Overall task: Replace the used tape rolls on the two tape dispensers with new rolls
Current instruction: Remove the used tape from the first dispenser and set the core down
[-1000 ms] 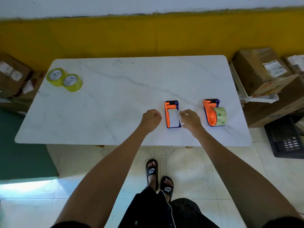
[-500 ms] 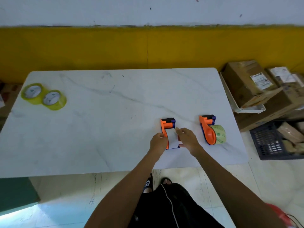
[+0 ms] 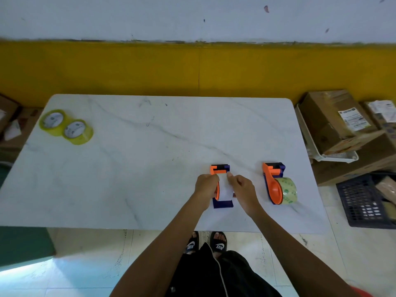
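Both hands bracket the orange-and-blue tape dispenser (image 3: 221, 186) at lower centre of the white marble table (image 3: 139, 168): left hand (image 3: 205, 186) fingers curled against its orange side, right hand (image 3: 243, 190) fingers pinching its white used roll (image 3: 224, 186) (long axis toward the wall). Open table lies left; the new yellow rolls (image 3: 66, 127) sit far upper left.

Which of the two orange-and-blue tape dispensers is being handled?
The left orange-and-blue dispenser, gripped by both hands; the right dispenser with its greenish roll sits untouched.
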Available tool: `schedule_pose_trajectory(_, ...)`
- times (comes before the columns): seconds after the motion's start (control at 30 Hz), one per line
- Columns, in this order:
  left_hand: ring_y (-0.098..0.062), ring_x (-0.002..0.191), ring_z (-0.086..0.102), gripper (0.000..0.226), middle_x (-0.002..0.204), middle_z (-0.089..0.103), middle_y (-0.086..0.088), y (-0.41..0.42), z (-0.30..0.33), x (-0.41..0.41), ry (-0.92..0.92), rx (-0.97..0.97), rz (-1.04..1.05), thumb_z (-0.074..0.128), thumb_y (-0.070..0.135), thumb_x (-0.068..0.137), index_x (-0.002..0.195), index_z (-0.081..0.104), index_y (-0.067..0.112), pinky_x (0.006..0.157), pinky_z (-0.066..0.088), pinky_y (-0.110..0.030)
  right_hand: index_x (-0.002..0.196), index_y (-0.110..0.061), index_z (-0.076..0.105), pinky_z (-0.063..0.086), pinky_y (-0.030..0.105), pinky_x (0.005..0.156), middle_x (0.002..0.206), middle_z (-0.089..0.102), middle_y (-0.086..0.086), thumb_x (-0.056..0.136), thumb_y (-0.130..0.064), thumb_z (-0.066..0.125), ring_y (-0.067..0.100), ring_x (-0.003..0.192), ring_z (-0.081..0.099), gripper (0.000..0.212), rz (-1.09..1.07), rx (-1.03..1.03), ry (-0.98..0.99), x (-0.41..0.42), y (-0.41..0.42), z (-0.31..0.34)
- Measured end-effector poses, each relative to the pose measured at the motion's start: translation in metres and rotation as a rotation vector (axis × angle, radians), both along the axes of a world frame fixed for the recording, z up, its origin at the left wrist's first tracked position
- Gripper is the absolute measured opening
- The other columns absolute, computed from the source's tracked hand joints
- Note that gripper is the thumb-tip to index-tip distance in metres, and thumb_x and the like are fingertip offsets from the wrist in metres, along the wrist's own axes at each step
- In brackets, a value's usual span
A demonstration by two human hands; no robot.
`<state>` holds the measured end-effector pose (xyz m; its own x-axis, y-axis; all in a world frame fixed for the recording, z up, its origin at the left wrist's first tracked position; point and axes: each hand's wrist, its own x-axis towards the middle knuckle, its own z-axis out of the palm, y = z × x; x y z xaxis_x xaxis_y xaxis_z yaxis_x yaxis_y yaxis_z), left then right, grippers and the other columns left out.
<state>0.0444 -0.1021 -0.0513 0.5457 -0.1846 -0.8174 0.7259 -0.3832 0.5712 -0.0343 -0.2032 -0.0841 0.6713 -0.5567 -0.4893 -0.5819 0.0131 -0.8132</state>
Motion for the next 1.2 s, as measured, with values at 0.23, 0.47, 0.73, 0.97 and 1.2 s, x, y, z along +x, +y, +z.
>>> schedule_pose_trajectory(0.23,-0.033,0.097,0.068,0.026,0.106,0.07,-0.02,0.001,-0.005,-0.005,-0.005,-0.006,0.016,0.052,0.01,0.087,0.108,0.065,0.001,0.075,0.059,-0.036,0.067,0.0,0.055,0.053,0.048,0.067,0.063,0.052,0.01,0.088,-0.035,0.065,0.026,0.064,0.053,0.042,0.015,-0.002,-0.045,-0.007,-0.013,-0.013)
schedule_pose_trajectory(0.47,-0.028,0.082,0.058,0.012,0.09,0.058,-0.016,-0.001,-0.009,-0.005,-0.032,0.003,-0.006,0.045,0.003,0.084,0.086,0.055,0.009,0.087,0.057,-0.044,0.063,-0.009,0.048,0.046,0.038,0.066,0.056,0.039,0.003,0.092,-0.034,0.061,0.018,0.057,0.044,0.041,-0.061,-0.016,-0.046,-0.032,-0.053,-0.012)
schedule_pose_trajectory(0.73,-0.028,0.082,0.056,0.012,0.089,0.057,-0.016,-0.004,-0.007,-0.005,-0.058,0.026,-0.001,0.044,0.002,0.086,0.081,0.053,0.008,0.086,0.056,-0.041,0.055,-0.014,0.039,0.042,0.037,0.065,0.053,0.033,0.001,0.092,-0.037,0.06,0.017,0.054,0.038,0.048,-0.052,-0.012,-0.072,-0.033,-0.061,-0.009)
schedule_pose_trajectory(0.97,-0.027,0.081,0.061,0.015,0.087,0.064,-0.016,0.007,-0.028,-0.024,-0.066,0.087,-0.051,0.042,0.009,0.075,0.076,0.057,0.01,0.09,0.054,-0.049,0.052,-0.018,0.035,0.033,0.037,0.065,0.056,0.027,0.003,0.091,-0.038,0.061,0.018,0.055,0.031,0.05,-0.009,0.049,-0.129,-0.031,-0.065,-0.005)
schedule_pose_trajectory(1.2,-0.019,0.071,0.055,0.015,0.082,0.061,-0.009,0.011,-0.025,-0.031,-0.138,0.121,-0.061,0.044,0.01,0.083,0.078,0.058,0.012,0.066,0.045,-0.028,0.056,-0.012,0.039,0.033,0.037,0.066,0.061,0.026,0.01,0.091,-0.038,0.061,0.023,0.059,0.03,0.049,0.007,0.06,-0.147,-0.034,-0.066,-0.006)
